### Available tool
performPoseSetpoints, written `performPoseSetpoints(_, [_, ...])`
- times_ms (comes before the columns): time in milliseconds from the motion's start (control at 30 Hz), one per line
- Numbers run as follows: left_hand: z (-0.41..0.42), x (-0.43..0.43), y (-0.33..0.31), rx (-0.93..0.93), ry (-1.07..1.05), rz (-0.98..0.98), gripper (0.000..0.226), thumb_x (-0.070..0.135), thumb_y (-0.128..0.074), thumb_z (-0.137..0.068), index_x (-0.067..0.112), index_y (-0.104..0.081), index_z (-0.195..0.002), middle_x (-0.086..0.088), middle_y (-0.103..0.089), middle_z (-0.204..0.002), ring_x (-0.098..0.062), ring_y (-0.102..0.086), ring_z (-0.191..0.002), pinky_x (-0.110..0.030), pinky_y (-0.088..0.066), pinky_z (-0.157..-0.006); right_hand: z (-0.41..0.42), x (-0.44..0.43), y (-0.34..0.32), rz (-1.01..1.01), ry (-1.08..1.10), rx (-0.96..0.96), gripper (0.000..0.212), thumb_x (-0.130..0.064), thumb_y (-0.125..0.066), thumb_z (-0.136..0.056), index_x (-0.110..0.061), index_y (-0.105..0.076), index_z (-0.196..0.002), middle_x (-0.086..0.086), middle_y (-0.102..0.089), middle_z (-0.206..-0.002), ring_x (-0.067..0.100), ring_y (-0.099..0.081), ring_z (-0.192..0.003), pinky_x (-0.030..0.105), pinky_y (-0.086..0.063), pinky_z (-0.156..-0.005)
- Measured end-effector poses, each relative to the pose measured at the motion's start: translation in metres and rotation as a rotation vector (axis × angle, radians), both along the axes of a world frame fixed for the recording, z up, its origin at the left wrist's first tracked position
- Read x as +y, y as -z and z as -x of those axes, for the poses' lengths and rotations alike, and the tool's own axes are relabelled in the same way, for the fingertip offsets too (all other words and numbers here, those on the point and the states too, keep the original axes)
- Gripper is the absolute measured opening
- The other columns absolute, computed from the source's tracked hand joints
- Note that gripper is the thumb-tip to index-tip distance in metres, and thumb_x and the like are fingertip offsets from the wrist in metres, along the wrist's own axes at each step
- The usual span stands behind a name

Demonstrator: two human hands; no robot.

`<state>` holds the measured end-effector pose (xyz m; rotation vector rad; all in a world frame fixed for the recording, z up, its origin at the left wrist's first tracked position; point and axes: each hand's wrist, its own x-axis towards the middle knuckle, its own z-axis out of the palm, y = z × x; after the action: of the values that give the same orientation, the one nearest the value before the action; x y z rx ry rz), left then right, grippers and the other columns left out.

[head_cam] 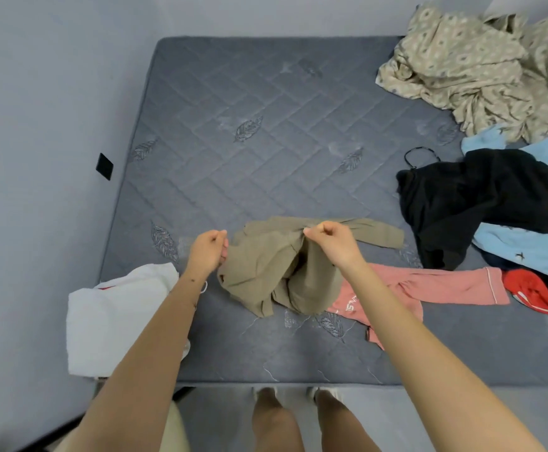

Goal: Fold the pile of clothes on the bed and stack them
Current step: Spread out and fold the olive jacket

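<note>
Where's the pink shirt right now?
In the head view, the pink shirt lies on the mattress right of centre, between the khaki garment and the red garment.

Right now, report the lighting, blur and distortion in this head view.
Head view: soft, even light, no glare; only faint shadow beneath the khaki garment that the left hand and right hand pinch; wide-angle distortion bows the mattress edges; detail slightly soft throughout.

arms: left forearm [155, 337] and right forearm [412, 337] bare along their whole visible length
hands: left hand [209, 251] and right hand [331, 243] bare
legs [272, 425]: bare
feet [266, 391]: pale whitish footwear, blurred, type unclear
clothing: cream cloth [174, 429] at lower edge, garment type unclear
</note>
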<state>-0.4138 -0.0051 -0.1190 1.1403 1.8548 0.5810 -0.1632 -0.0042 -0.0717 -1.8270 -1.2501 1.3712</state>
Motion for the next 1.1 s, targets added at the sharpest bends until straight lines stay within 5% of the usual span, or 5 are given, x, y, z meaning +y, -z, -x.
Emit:
performPoseSetpoints(200, [-0.025,-0.016,0.052,-0.054,0.078,0.178,0.040,0.010,-0.039,-0.103,0.012,-0.053,-0.065,-0.007,-0.051,-0.059,-0.018,-0.048,-0.055,-0.018,-0.044,-0.052,-0.019,-0.032,0.077,0.261,-0.163,-0.145,0.033,-0.016,-0.074,-0.083,-0.011,-0.049,-0.062,0.004,-0.044,-0.061,0.016,-0.040,-0.066,0.029,-0.029,-0.065])
performPoseSetpoints(500, [-0.049,-0.028,0.116,0.098,0.227,0.312,0.023,0.024,-0.046,-0.101,0.009,-0.059,-0.111,-0.013,-0.060,-0.119,-0.023,-0.054,-0.108,-0.029,-0.034,-0.082,-0.033,-0.048,0.125,0.372,-0.166,-0.048,0.028,-0.011,-0.076,-0.082,-0.015,-0.054,-0.065,-0.003,-0.049,-0.063,0.009,-0.043,-0.063,0.021,-0.034,-0.061])
performPoseSetpoints(667, [-0.067,-0.029,0.151,-0.088,0.111,0.378,0.065,0.029,-0.052,-0.100,0.006,-0.021,-0.152,-0.010,-0.029,-0.157,-0.026,-0.028,-0.144,-0.031,-0.023,-0.112,-0.035,-0.032,0.136,0.304,-0.079,-0.021,0.022,-0.017,-0.077,-0.081,-0.020,-0.061,-0.067,-0.012,-0.050,-0.060,0.002,-0.045,-0.058,0.016,-0.037,-0.060])
performPoseSetpoints(900, [-0.066,-0.034,0.210,-0.156,0.025,0.492,0.066,0.035,-0.049,-0.100,0.010,-0.019,-0.153,-0.011,-0.032,-0.155,-0.030,-0.033,-0.140,-0.037,-0.029,-0.112,-0.022,-0.019,0.154,0.277,0.063,0.135,0.013,-0.004,-0.070,-0.086,-0.008,-0.060,-0.078,-0.001,-0.043,-0.066,0.021,-0.043,-0.072,0.034,-0.040,-0.074])
performPoseSetpoints(1100, [-0.081,-0.042,0.206,-0.116,-0.011,0.211,0.033,0.013,-0.050,-0.098,0.006,-0.054,-0.130,-0.009,-0.061,-0.125,-0.025,-0.055,-0.119,-0.023,-0.038,-0.091,-0.003,-0.012,0.164,0.179,0.068,0.070,0.026,-0.014,-0.074,-0.085,-0.005,-0.062,-0.107,0.001,-0.057,-0.086,0.009,-0.052,-0.074,0.006,-0.041,-0.068])
